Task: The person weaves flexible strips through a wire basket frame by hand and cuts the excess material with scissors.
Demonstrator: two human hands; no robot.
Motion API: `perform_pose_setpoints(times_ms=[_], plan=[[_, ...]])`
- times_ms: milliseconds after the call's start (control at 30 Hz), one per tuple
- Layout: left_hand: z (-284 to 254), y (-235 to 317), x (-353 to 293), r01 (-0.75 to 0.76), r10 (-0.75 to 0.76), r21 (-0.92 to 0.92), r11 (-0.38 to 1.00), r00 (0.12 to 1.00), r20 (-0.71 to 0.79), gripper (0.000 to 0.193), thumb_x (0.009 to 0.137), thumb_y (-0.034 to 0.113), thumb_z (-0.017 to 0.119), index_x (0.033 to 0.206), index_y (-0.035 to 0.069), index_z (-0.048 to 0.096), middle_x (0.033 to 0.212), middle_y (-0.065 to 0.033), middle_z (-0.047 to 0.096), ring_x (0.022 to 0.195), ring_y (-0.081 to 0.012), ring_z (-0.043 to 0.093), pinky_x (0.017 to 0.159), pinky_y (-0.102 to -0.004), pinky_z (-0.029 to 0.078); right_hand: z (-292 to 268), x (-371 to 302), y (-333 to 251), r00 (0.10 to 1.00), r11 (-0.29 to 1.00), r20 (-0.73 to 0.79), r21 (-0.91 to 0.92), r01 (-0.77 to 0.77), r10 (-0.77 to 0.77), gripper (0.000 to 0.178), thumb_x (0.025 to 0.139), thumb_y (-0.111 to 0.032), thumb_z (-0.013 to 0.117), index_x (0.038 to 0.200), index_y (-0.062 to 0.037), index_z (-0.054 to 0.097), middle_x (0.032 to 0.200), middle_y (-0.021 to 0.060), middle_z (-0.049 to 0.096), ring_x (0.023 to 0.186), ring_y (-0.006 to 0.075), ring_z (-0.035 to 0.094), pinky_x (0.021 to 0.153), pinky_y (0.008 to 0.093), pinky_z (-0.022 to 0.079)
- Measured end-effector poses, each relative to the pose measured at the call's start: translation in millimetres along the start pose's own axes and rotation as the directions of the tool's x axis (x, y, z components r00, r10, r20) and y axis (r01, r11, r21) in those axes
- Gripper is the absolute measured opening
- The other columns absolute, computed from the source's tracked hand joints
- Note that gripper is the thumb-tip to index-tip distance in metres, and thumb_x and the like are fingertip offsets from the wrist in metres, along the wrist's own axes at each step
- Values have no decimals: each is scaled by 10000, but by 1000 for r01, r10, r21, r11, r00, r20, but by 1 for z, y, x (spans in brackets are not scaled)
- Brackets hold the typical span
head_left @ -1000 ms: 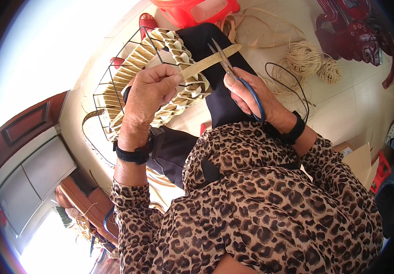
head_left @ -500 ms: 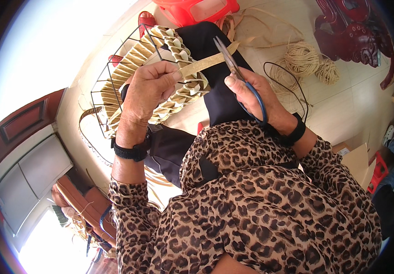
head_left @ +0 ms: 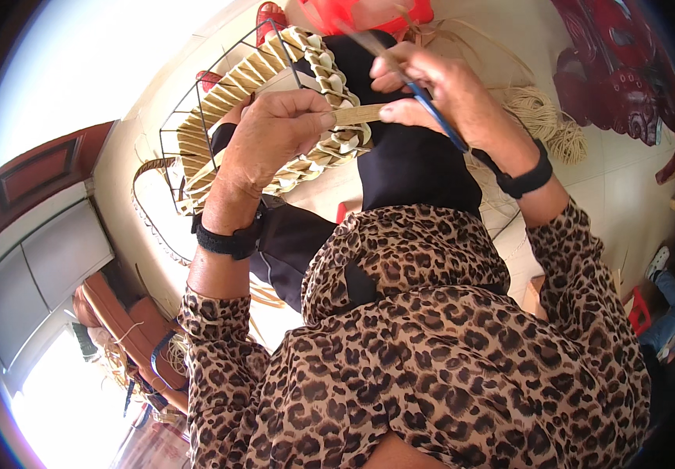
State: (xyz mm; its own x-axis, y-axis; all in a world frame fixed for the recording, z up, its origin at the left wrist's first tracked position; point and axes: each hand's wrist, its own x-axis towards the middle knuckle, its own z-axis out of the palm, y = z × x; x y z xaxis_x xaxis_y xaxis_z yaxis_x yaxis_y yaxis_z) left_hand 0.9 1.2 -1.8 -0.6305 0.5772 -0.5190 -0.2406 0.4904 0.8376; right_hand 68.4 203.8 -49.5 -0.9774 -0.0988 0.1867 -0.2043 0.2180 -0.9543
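My left hand (head_left: 279,129) pinches one end of a short, flat tan strip (head_left: 359,115) between thumb and fingers. At the strip's other end is the thumb of my right hand (head_left: 459,98). That same hand grips scissors with blue handles (head_left: 437,112); their blades point up and to the left, blurred by motion. Under and beyond my left hand, a black wire frame (head_left: 220,66) leans across my legs. Tan and pale strips are woven over it into a basket-like side (head_left: 247,82) with a thick braided edge (head_left: 330,78).
Coils of tan cord (head_left: 537,113) lie on the tiled floor to the right, near a dark red carved furniture leg (head_left: 627,98). A red plastic stool (head_left: 369,12) stands at the far side. Another person's leg in jeans (head_left: 666,305) shows at the right edge.
My right hand has moved up, and its thumb has come to the strip's free end. The scissors have swung left, away from the strip. The strip's pointed tip no longer shows.
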Motion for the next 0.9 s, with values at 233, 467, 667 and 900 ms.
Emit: perform_pose_setpoints(times_ms=[233, 467, 667, 900], plan=[[7, 2, -6, -25, 35, 139, 990, 997, -73, 105, 767, 111, 556, 744, 15, 592, 514, 38, 430, 490, -31, 399, 453, -189, 319, 4, 11, -14, 960, 987, 238, 31, -158, 146, 257, 699, -29, 593, 924, -24, 469, 694, 11, 529, 652, 77, 524, 598, 208, 425], [49, -1, -36, -304, 751, 723, 620, 497, -435, 150, 677, 57, 632, 789, 13, 541, 645, -83, 503, 583, -215, 497, 537, -281, 406, 3, -7, -29, 909, 866, 169, 279, -415, 382, 262, 684, -110, 621, 877, -57, 453, 646, 8, 505, 554, 80, 487, 536, 204, 388], [75, -18, -47, -20, -102, -760, 650, 988, -113, 190, 851, 161, 486, 904, -12, 543, 675, -41, 534, 542, -103, 477, 499, -212, 390, 2, -12, -38, 894, 837, 136, 313, -448, 428, 246, 699, -86, 615, 888, -60, 459, 653, -1, 501, 553, 64, 481, 531, 185, 389], [77, -23, -28, 73, -76, -896, 437, 996, 44, 176, 852, 195, 494, 828, 25, 538, 678, -52, 554, 532, -117, 493, 499, -239, 417, 3, -14, -42, 889, 839, 76, 302, -452, 451, 247, 700, -102, 621, 885, -48, 466, 652, 23, 534, 564, 67, 517, 532, 182, 416]])
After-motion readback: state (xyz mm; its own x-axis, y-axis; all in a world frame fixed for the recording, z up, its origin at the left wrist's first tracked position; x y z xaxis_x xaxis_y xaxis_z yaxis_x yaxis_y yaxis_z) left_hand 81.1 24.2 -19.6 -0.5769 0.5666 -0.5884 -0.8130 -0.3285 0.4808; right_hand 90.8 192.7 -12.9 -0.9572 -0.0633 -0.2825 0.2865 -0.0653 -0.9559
